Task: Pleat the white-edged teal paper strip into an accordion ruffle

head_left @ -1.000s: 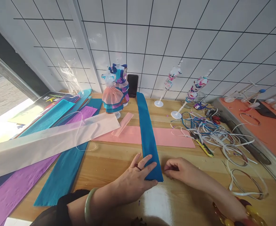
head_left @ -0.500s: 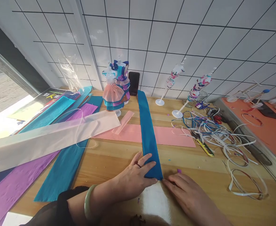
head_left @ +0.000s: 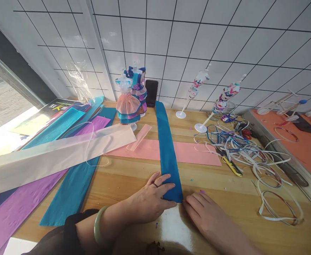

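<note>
A long blue crepe paper strip (head_left: 166,141) runs away from me across the wooden table, its near end folded into a straight edge. My left hand (head_left: 155,194) rests over the near end with its fingers spread, pressing the strip down; nothing is gripped in it. At the strip's near right corner, my right hand (head_left: 204,212) has its fingers bent and close together, the tips pinching at the corner. Its thumb is hidden. Beneath the strip lies a flat pink paper band (head_left: 197,154), crossing it from left to right.
Crepe strips lie at left: white (head_left: 59,156), purple (head_left: 19,209) and teal (head_left: 67,198). Two dressed doll figures (head_left: 128,106) and a phone (head_left: 151,94) stand by the tiled wall. To the right are wrapped stands (head_left: 226,94), tangled ribbons (head_left: 240,145) and a yellow cutter (head_left: 232,166).
My right hand's fingers have drawn in and bent more at the strip's corner. The left hand stays in place on the strip.
</note>
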Available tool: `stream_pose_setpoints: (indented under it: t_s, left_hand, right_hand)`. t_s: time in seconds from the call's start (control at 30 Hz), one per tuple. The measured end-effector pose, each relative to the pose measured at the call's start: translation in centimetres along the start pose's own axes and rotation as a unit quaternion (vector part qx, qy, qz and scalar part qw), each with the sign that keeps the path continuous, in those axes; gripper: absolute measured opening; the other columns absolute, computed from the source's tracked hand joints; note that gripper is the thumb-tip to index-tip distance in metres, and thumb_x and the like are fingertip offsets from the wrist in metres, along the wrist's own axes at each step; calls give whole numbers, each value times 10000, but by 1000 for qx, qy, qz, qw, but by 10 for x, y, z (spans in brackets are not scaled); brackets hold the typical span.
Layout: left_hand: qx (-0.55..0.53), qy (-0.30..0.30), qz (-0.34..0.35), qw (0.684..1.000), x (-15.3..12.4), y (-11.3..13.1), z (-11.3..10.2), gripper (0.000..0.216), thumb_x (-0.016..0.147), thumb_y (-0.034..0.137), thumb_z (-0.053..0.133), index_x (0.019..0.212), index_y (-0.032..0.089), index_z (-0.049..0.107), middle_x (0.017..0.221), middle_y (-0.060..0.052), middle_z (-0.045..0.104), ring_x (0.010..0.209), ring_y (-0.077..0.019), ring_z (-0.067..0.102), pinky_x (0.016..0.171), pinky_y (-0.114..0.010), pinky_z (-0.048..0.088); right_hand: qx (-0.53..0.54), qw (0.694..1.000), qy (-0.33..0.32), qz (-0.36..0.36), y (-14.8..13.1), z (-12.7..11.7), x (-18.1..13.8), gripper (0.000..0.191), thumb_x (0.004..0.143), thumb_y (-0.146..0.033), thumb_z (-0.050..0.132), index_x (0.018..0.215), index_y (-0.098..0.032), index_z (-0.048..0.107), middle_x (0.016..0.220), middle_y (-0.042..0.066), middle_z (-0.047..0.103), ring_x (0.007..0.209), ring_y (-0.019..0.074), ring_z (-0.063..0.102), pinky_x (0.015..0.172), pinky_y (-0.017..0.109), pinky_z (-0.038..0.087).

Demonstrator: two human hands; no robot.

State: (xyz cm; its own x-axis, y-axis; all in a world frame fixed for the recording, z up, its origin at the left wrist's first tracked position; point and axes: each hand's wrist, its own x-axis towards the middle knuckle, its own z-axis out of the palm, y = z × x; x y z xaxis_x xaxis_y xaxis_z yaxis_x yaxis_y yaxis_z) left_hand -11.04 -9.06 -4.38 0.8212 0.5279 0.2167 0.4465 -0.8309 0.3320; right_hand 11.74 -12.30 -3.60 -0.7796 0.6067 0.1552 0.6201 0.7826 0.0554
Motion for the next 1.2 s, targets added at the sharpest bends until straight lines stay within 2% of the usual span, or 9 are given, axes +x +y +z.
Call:
stream_pose_setpoints:
  t_s: [0.17, 0.37, 0.6, 0.83, 1.0, 1.2]
  left_hand:
    - [-48, 30, -18, 998, 0, -3, -5, 264, 820, 201, 483, 1041, 258, 617, 1214, -55, 519, 1279, -260, 276, 1053, -457, 220]
    - [-76, 30, -22, 996, 1, -7, -11, 273, 778, 289, 569, 1041, 218, 573, 1128, -54, 573, 1188, -232, 380, 994, -381, 282]
    - [-30, 18, 24, 999, 2, 0, -16, 165, 834, 257, 510, 984, 197, 547, 1041, -25, 592, 1099, -194, 429, 964, -352, 261]
    - [43, 69, 53, 995, 3, 2, -18, 124, 862, 156, 455, 871, 187, 575, 993, -33, 604, 1088, -199, 432, 933, -363, 294]
    - [82, 100, 66, 989, 3, 6, -15, 122, 859, 139, 459, 843, 184, 572, 969, -32, 608, 1091, -207, 420, 934, -385, 293]
    - [102, 104, 46, 988, 3, 7, -16, 147, 861, 111, 443, 828, 179, 568, 910, -44, 622, 1065, -201, 445, 906, -376, 314]
  right_hand:
    - [-34, 999, -2, 3, -3, 0, 7, 277, 824, -55, 379, 674, -156, 589, 694, 70, 549, 625, 193, 483, 673, 393, 396]
    - [-16, 1000, 7, 2, 0, 4, 5, 285, 867, -78, 346, 771, -148, 606, 753, 84, 566, 702, 205, 513, 702, 384, 381]
    - [72, 996, -6, 47, 5, 0, 9, 253, 879, -123, 374, 808, -164, 614, 688, 43, 545, 660, 171, 504, 639, 312, 387]
    - [170, 982, -24, 85, 12, -19, 14, 178, 854, -142, 433, 839, -183, 605, 751, 38, 583, 714, 151, 551, 669, 272, 423]
    - [198, 971, -51, 120, 17, -24, 14, 161, 854, -156, 435, 779, -182, 574, 777, 39, 588, 718, 151, 550, 666, 281, 424]
    - [208, 968, -53, 127, 19, -26, 13, 153, 855, -153, 430, 792, -182, 565, 796, 43, 583, 743, 157, 552, 677, 292, 430]
